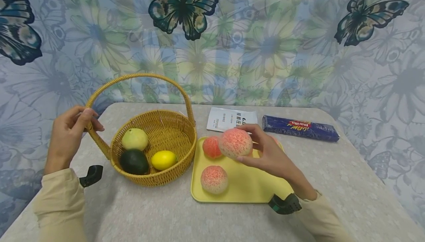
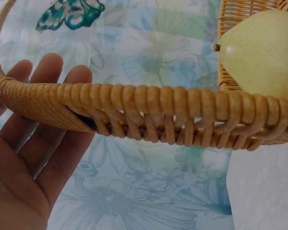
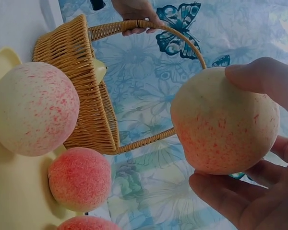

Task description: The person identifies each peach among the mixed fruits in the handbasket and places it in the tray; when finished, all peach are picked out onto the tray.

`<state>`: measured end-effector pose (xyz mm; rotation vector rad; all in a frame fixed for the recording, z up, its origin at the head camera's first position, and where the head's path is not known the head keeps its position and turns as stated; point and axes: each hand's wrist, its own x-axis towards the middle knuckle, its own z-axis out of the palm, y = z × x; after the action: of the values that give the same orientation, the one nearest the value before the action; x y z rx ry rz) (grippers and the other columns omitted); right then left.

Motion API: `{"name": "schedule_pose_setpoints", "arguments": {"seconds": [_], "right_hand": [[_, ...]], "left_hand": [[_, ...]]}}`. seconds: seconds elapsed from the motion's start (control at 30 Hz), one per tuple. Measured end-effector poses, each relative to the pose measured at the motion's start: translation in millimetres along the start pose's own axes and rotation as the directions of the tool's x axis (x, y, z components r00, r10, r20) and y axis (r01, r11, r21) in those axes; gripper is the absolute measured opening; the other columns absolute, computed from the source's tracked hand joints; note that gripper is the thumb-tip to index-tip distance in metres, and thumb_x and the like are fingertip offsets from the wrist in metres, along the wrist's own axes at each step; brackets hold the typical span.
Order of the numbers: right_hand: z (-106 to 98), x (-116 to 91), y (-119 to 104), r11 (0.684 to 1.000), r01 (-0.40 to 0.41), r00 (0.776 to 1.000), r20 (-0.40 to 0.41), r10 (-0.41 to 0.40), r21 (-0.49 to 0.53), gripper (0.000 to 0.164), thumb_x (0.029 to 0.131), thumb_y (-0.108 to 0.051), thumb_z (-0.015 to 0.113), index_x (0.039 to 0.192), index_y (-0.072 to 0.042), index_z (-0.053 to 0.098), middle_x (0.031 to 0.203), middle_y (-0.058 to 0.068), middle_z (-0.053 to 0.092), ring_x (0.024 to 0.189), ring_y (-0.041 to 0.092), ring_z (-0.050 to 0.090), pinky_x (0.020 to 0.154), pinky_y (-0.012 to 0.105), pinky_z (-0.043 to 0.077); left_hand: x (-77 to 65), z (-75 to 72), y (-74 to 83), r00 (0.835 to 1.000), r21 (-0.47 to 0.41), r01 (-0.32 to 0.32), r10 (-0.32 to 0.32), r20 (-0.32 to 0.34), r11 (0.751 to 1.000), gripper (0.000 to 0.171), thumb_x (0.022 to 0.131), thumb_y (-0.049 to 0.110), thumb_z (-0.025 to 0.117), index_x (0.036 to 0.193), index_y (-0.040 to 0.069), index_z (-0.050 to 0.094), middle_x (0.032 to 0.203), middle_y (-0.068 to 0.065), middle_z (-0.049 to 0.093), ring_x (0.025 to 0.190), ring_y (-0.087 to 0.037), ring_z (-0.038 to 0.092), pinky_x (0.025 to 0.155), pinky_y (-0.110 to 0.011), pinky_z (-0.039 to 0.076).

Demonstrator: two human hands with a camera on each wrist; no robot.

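Observation:
My left hand (image 1: pixel 68 133) holds the left side of the handle (image 1: pixel 139 75) of a yellow wicker basket (image 1: pixel 176 131). Inside lie a pale green pear (image 1: pixel 135 139), a dark green avocado (image 1: pixel 134 162) and a yellow lemon (image 1: pixel 164 160). In the right hand (image 1: pixel 273 159) a pink-speckled peach (image 1: pixel 235 143) is held between thumb and fingers, above the yellow tray (image 1: pixel 252 188). A similar peach (image 1: pixel 214 179) lies at the tray's front left, with a redder peach (image 1: pixel 211 147) behind it. Another reddish piece is mostly hidden behind my right hand.
Behind the tray lie a white printed packet (image 1: pixel 229 118) and, to its right, a long blue Barilla packet (image 1: pixel 300 128). A butterfly-print cloth (image 1: pixel 199 57) hangs along the back of the pale table (image 1: pixel 149 212). The basket's handle arches high over its opening.

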<state>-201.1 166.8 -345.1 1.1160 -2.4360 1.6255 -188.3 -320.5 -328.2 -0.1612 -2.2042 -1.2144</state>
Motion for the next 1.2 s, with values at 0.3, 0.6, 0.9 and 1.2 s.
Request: {"name": "schedule_pose_setpoints", "arguments": {"seconds": [0.3, 0.6, 0.9, 1.2], "right_hand": [[-4.2, -19.7, 16.0, 0.996, -0.088, 0.996, 0.008, 0.088, 0.001, 0.064, 0.081, -0.014, 0.078, 0.134, -0.022, 0.044, 0.131, 0.002, 0.05, 0.114, 0.019, 0.058, 0.091, 0.035, 0.051], [-7.9, -22.8, 33.4, 0.993, -0.114, 0.993, 0.016, 0.114, -0.018, 0.064, 0.081, -0.017, 0.078, 0.135, -0.02, 0.043, 0.133, 0.005, 0.049, 0.115, 0.024, 0.058, 0.091, 0.035, 0.051], [-11.5, -20.3, 49.1, 0.993, -0.117, 0.988, 0.107, 0.113, 0.023, 0.068, 0.082, -0.012, 0.077, 0.139, -0.01, 0.04, 0.137, 0.01, 0.045, 0.121, 0.031, 0.053, 0.091, 0.032, 0.05], [-16.4, -24.2, 61.1, 0.985, -0.169, 0.956, 0.247, 0.159, 0.018, 0.063, 0.083, -0.016, 0.075, 0.139, -0.014, 0.045, 0.133, 0.007, 0.05, 0.118, 0.027, 0.056, 0.093, 0.038, 0.049]], "left_hand": [[-0.5, -1.7, -0.9, 1.0, 0.004, -0.002, 0.002, 0.009, 1.0, 0.021, 0.101, 0.019, 0.051, 0.096, 0.001, 0.061, 0.066, 0.0, 0.066, 0.07, -0.009, 0.061, 0.071, -0.013, 0.045], [-1.4, -2.4, -0.7, 1.0, 0.003, 0.005, -0.005, 0.012, 1.0, 0.021, 0.101, 0.021, 0.05, 0.098, 0.003, 0.06, 0.067, -0.002, 0.066, 0.072, -0.01, 0.061, 0.074, -0.013, 0.043], [-1.3, -4.2, -0.9, 1.0, 0.014, 0.025, -0.025, 0.006, 1.0, 0.021, 0.101, 0.023, 0.05, 0.098, 0.005, 0.06, 0.068, 0.0, 0.065, 0.071, -0.009, 0.061, 0.074, -0.013, 0.041], [-0.8, 0.9, 2.5, 1.0, 0.003, 0.001, -0.001, 0.005, 1.0, 0.021, 0.101, 0.02, 0.05, 0.096, 0.003, 0.06, 0.067, -0.001, 0.066, 0.068, -0.01, 0.062, 0.072, -0.013, 0.045]]}}
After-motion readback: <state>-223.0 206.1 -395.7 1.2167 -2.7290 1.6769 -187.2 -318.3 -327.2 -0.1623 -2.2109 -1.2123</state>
